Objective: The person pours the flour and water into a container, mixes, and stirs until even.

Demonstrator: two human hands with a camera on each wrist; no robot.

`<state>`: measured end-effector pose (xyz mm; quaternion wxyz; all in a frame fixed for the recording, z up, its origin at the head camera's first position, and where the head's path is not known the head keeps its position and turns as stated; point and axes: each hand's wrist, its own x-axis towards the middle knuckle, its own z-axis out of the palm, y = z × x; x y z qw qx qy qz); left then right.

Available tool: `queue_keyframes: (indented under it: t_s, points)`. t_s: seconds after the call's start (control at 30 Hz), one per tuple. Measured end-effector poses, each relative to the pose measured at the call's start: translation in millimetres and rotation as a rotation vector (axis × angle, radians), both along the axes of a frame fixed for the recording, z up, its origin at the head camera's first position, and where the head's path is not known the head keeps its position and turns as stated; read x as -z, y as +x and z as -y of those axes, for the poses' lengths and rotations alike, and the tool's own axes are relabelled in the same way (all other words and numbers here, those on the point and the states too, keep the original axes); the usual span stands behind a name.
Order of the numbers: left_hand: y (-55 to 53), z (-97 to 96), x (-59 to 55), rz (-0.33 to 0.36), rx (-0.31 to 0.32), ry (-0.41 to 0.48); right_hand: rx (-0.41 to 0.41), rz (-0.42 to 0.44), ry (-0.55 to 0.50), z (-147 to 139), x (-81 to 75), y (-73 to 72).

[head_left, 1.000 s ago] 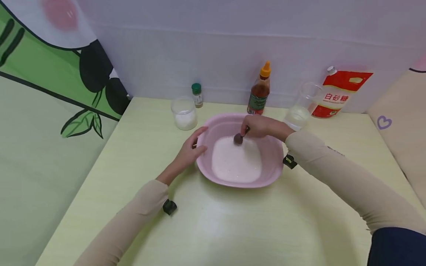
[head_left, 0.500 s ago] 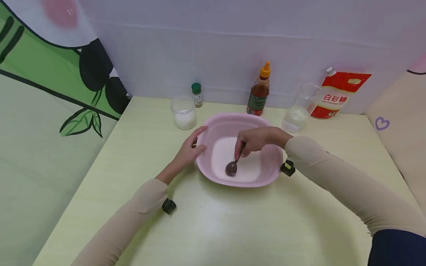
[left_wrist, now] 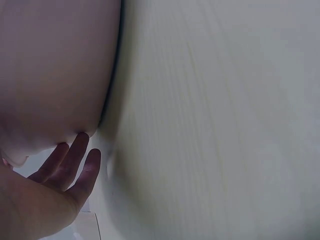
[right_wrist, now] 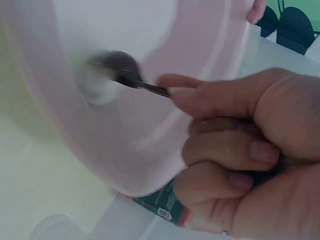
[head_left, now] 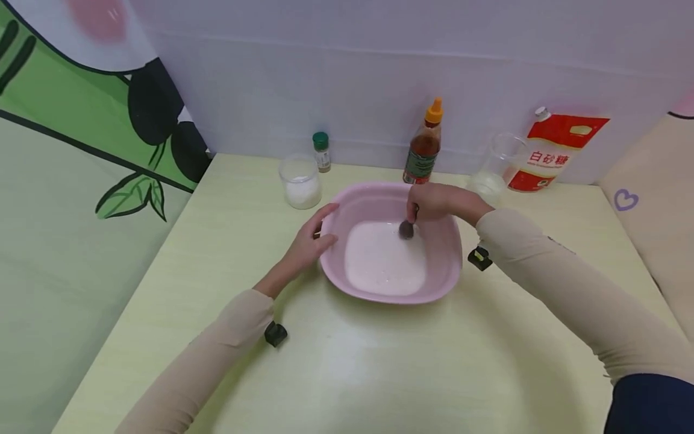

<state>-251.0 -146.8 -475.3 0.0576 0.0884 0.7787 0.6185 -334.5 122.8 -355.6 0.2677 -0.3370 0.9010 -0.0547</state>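
A pink basin [head_left: 444, 265] holds white liquid [head_left: 385, 259]. My left hand [head_left: 306, 244] holds the basin's left side, with thumb and forefinger at the rim. In the left wrist view, the other fingers [left_wrist: 75, 160] of that hand touch the basin's outer wall. My right hand [head_left: 431, 202] reaches over the far right part of the basin and grips a dark spoon [head_left: 406, 229] by its handle. Its bowl, blurred in the right wrist view, is at the white liquid near the basin's far wall. The curled fingers hide most of the handle.
Behind the basin stand a glass [head_left: 302, 190] of white contents, a small green-capped jar [head_left: 322, 154] and a sauce bottle [head_left: 423, 150] with an orange tip. Back right, the right forearm partly covers a clear glass [head_left: 504, 154] beside a red-and-white sugar pouch [head_left: 550, 160].
The spoon in my right hand swung from the far side toward the near left of the basin, then back to the far right. My left hand stayed at the rim.
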Motion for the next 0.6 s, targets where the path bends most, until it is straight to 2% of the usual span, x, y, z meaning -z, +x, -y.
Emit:
queue_keyframes:
  t_s: [0.07,0.13,0.27,0.33,0.37,0.4,0.47,0.53,0.6]
  points:
    - [-0.2,-0.2,-0.9,-0.002,0.002,-0.001,-0.038,0.056,0.052,-5,-5.1,1.1]
    - [-0.1,-0.6,-1.4,-0.004,0.003,-0.004,-0.077,0.145,0.057,-6,-5.5,2.5]
    - [0.4,-0.7,-1.4,-0.004,-0.001,-0.010,-0.103,0.354,-0.025,4,9.0,6.2]
    - [0.3,-0.8,-0.8,-0.003,-0.006,-0.012,-0.101,0.414,-0.089,13,18.7,8.7]
    - [0.2,-1.0,-0.3,-0.004,-0.008,-0.011,-0.103,0.417,-0.123,18,22.7,9.9]
    - [0.2,-1.2,-0.1,-0.005,-0.009,-0.011,-0.102,0.402,-0.157,22,25.3,11.3]
    - [0.3,-1.4,0.4,-0.009,-0.010,-0.010,-0.115,0.317,-0.219,30,29.5,11.5]
    - [0.5,-1.2,0.5,-0.015,-0.008,-0.009,-0.122,0.187,-0.251,35,29.8,11.4]
    - [0.7,-0.7,-0.2,-0.017,-0.007,-0.008,-0.126,0.037,-0.234,38,27.2,11.0]
